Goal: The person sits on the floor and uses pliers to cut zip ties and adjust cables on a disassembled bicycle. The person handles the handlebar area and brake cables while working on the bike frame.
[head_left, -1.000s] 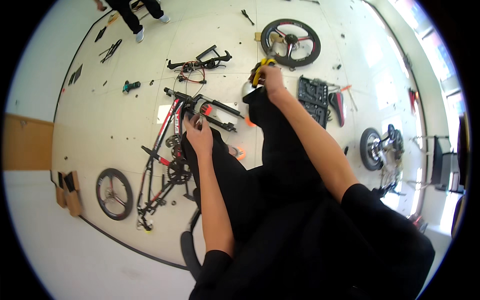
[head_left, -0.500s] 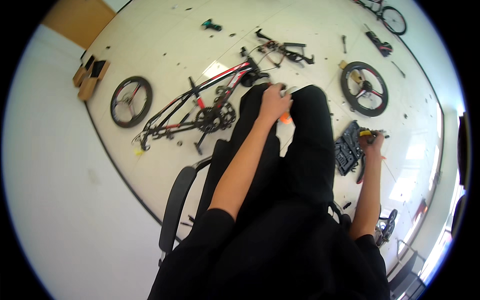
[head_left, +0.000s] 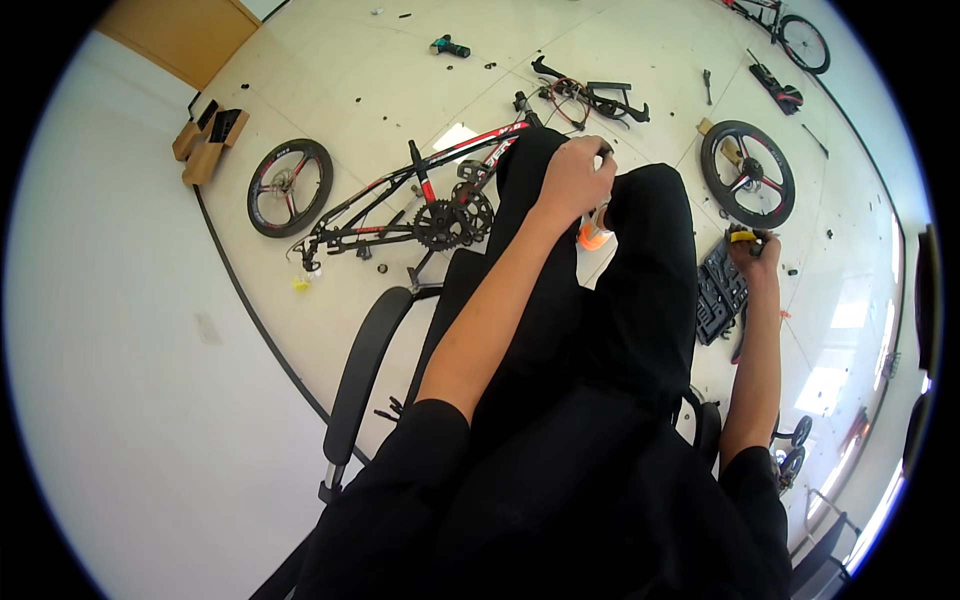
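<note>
My left hand (head_left: 577,182) is over my knees, its fingers closed round something largely hidden. Below the fingers a clear and orange thing (head_left: 594,236) shows between my legs; its kind cannot be made out. Out to the right, my right hand (head_left: 757,258) is closed on a small yellow and dark thing (head_left: 742,237), too small to name. That hand is beside the far end of a black moulded tool case (head_left: 718,298) on the floor. To the left of my knees lies a red, black and white bicycle frame (head_left: 430,172) with its crankset (head_left: 440,224).
Bicycle wheels lie at left (head_left: 290,188) and right (head_left: 748,175). Handlebars (head_left: 600,100), a teal drill (head_left: 450,46) and small parts are scattered beyond. An open cardboard box (head_left: 207,145) stands by the left wall. A chair armrest (head_left: 368,370) flanks my left side.
The view has shifted, so the floor things sit further right. My left hand is raised slightly, showing more of the clear and orange thing. My right hand stays near the tool case, still closed.
</note>
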Tool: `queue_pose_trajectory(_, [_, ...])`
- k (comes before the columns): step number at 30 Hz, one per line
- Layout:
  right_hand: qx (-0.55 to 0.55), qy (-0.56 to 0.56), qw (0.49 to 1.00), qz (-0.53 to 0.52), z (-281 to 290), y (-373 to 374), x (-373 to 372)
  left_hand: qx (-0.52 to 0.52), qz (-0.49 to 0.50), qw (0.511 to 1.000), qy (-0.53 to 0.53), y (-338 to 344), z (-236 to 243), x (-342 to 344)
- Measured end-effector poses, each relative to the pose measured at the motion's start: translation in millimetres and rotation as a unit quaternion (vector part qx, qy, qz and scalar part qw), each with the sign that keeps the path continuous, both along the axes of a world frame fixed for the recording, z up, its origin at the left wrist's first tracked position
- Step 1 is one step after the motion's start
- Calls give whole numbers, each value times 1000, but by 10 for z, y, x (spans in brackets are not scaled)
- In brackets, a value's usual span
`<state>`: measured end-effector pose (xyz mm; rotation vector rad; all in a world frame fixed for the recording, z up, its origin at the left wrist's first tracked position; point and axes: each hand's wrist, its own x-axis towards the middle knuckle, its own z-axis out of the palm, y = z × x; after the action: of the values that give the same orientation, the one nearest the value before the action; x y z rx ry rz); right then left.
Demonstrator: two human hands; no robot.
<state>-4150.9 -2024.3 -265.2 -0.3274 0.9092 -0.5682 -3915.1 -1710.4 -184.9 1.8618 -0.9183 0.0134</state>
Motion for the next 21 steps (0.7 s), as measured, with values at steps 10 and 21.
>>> queue_pose_trajectory(10, [-44, 33, 998, 16, 449, -28, 210, 63, 23, 992, -111, 216, -29, 223])
queue_pose_trajectory(21, [-99, 41, 991, 81, 833, 387, 473, 48, 123, 991, -14, 893, -321, 476])
